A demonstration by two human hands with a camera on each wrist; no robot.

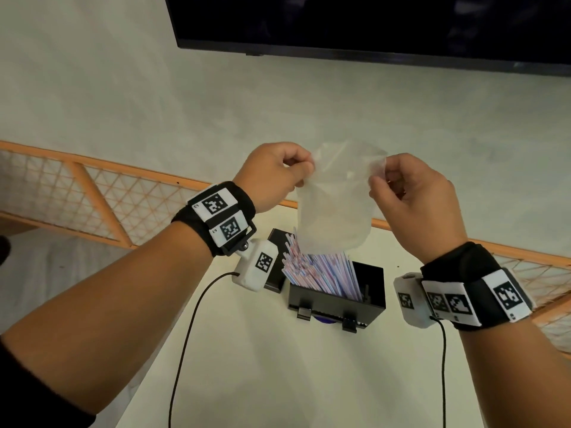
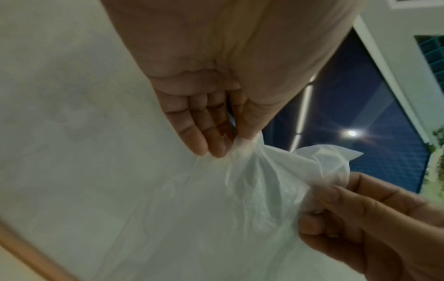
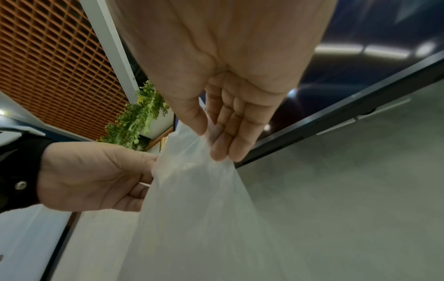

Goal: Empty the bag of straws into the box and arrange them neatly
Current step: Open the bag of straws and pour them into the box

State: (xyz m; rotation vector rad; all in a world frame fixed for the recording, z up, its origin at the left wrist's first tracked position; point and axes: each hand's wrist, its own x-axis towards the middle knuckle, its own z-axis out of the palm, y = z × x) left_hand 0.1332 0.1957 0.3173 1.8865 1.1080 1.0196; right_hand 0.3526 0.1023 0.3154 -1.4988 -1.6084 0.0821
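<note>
Bag: thin, translucent, crinkled plastic film, hanging limp and seemingly empty directly above the box; your left hand and right hand each pinch an upper corner, fingers curled on the film. Straws: slim, striped pink-blue tubes, already in the rigid black open-topped box, leaning left, fanned unevenly. Emptying looks done; arranging remains. Box stands on the smooth pale tabletop.

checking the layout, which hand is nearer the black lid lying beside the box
Left. The left hand is above the lid, which lies under that wrist, left of the box. The right hand is across the bag, beyond the box's far side.
</note>
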